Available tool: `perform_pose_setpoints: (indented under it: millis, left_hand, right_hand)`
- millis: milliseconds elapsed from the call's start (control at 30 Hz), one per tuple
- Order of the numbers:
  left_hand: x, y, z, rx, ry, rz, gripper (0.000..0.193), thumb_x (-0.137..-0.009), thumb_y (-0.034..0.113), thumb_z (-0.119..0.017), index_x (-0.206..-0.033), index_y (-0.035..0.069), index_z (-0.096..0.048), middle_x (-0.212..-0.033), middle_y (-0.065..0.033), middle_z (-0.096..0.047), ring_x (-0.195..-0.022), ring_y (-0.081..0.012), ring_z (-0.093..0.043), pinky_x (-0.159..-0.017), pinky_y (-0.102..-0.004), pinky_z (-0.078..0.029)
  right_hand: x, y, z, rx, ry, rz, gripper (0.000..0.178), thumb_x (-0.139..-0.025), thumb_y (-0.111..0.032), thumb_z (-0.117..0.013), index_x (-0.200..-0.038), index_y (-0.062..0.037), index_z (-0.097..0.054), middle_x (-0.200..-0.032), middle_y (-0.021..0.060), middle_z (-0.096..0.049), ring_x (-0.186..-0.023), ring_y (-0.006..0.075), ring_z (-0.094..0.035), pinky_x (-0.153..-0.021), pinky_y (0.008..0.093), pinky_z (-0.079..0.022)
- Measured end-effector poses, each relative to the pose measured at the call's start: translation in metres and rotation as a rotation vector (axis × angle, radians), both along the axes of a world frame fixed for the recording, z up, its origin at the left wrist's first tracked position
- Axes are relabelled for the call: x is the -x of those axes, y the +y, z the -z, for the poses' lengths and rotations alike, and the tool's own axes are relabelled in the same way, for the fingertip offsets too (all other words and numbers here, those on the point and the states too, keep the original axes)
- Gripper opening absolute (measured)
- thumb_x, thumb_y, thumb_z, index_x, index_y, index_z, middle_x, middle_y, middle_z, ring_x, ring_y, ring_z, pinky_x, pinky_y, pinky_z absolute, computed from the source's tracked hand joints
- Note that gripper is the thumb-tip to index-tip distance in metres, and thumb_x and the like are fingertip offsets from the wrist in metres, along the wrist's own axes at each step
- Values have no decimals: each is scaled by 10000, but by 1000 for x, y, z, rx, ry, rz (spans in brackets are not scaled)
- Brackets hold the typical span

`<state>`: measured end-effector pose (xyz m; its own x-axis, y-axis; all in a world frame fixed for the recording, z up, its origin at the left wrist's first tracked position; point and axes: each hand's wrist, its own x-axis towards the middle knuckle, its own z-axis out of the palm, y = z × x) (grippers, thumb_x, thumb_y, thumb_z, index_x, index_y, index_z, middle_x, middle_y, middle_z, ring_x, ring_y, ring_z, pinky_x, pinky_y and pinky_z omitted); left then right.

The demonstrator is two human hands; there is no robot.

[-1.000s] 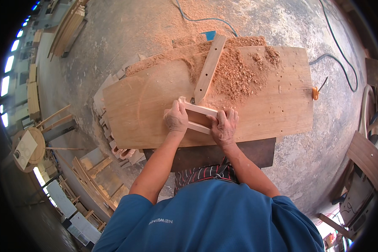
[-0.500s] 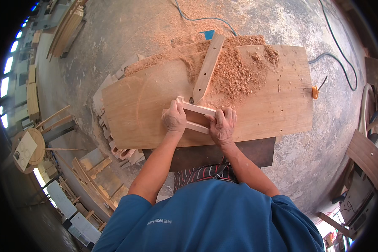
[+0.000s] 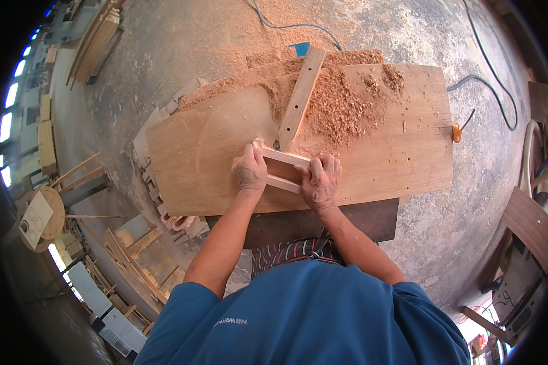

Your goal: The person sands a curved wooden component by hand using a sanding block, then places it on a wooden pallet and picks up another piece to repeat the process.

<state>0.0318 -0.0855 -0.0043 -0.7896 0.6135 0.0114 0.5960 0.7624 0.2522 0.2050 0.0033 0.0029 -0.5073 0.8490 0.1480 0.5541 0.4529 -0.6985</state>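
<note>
A small, pale wooden frame [image 3: 288,157] with two long rails and an open middle lies on a wooden board top [image 3: 195,152]. My left hand [image 3: 249,168] is closed around its left end, and my right hand [image 3: 321,182] grips the right end, fingers over the far rail. Just beyond the frame's far left part a small dark metal bit [image 3: 276,145] stands up from the board. A straight wooden bar [image 3: 302,97] with several drilled holes runs from beside the bit toward the far edge. My fingers hide both ends of the frame.
Wood shavings [image 3: 344,112] are heaped right of the bar and along the far edge. A dark panel [image 3: 298,228] lies between the board and my body. Cables [image 3: 493,91] trail on the floor. An orange object [image 3: 456,133] sits at the right edge. Stacked timber [image 3: 97,42] stands far left.
My hands and the frame sit very slightly farther left than before. Both grips look the same, and the bar and shavings look unchanged.
</note>
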Motion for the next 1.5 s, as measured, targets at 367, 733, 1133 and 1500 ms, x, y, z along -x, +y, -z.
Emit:
perform_pose_setpoints:
  millis: [367,733,1133,1500]
  left_hand:
    - [11,-4,3,-46,6,15,228,-978,276,-557,-846,90,-556,-628,-186,-603,-629,-447,-591,-638,-573,-459]
    - [15,-6,1,13,-39,9,272,-1028,281,-511,-882,67,-592,-666,-194,-622,-676,-441,-611,-671,-569,-473]
    - [21,-7,1,15,-1,24,286,-1035,288,-509,-858,73,-573,-688,-182,-642,-677,-439,-620,-672,-572,-474]
    - [32,-11,9,-20,46,37,247,-992,284,-555,-839,90,-570,-626,-186,-603,-609,-442,-582,-620,-576,-454]
  right_hand:
    - [9,-4,-1,5,21,11,287,-827,-291,-775,-830,-81,-580,-944,117,-533,-907,340,-516,-791,466,-401]
    - [13,-6,-5,23,-4,-1,299,-869,-315,-761,-856,-87,-569,-949,115,-524,-905,341,-504,-813,463,-404]
    - [19,-9,-4,16,5,22,289,-850,-309,-757,-817,-87,-574,-933,119,-540,-904,348,-519,-778,473,-402]
    - [26,-17,-5,14,7,51,278,-880,-333,-725,-840,-97,-583,-941,114,-534,-923,344,-510,-778,468,-390]
